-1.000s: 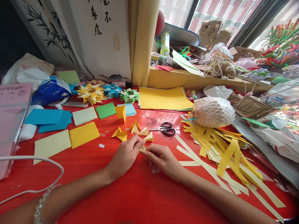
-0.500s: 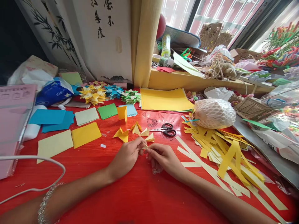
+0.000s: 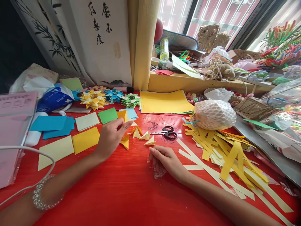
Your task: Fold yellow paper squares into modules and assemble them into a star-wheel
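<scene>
My left hand (image 3: 111,136) is closed in a pinch at the left of the small folded pieces. A pale folded paper piece (image 3: 134,123) shows at its thumb tip, partly hidden. Behind the fingers stands a folded orange-yellow card (image 3: 122,115). Nearby lie a yellow folded paper point (image 3: 125,142), a yellow-and-cream one (image 3: 136,132) and pale pointed ones (image 3: 150,141). My right hand (image 3: 166,158) rests on the table, thumb against curled forefinger, with nothing visible between them. Something clear and crinkled (image 3: 159,171) shows under its palm. Black-handled scissors (image 3: 169,132) lie beyond.
Yellow and cream paper strips (image 3: 231,163) spread at the right, beside a fruit in white foam netting (image 3: 215,114). Stacks of coloured paper (image 3: 86,139) lie left, with folded paper rings (image 3: 93,99) behind. A white cable (image 3: 50,157) crosses the left edge.
My hands have parted. My left hand has moved left and away from me, carrying the small pale folded piece. My right hand has stayed nearly in place.
</scene>
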{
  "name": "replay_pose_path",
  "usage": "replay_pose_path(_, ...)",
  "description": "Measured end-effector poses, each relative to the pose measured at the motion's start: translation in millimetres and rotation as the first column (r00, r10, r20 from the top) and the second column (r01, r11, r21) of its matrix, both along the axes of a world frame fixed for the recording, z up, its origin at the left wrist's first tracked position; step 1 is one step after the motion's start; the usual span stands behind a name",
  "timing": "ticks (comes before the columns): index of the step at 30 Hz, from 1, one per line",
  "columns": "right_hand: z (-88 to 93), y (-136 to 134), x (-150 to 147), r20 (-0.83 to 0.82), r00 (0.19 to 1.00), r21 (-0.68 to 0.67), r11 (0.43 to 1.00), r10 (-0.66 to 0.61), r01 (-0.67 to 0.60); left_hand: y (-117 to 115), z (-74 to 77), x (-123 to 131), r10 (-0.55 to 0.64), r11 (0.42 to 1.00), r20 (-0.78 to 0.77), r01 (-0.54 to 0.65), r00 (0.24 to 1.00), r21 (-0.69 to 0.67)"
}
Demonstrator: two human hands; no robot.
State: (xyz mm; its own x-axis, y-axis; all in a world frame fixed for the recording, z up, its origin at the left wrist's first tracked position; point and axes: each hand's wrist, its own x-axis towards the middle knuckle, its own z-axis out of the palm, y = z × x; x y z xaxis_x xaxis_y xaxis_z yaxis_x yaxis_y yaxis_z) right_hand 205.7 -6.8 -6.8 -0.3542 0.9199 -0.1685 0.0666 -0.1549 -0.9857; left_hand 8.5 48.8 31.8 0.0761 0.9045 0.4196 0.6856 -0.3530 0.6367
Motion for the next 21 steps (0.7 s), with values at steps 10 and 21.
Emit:
replay_pose_path(10, 0.4, -0.1, -2.5, -0.012, 1.000, 0.010, 1.000, -0.015, 0.015, 41.8, -4.8, -32.4, 0.085, 0.923, -0.483, 0.113, 0.872, 0.367)
replay_pose_path(21, 0.3, -0.9, -2.0, -0.028, 1.000, 0.044, 0.999, -0.009, 0.011, 26.6, 12.6, -28.1, 0.068, 0.876, -0.317, 0.096, 0.946, 0.472)
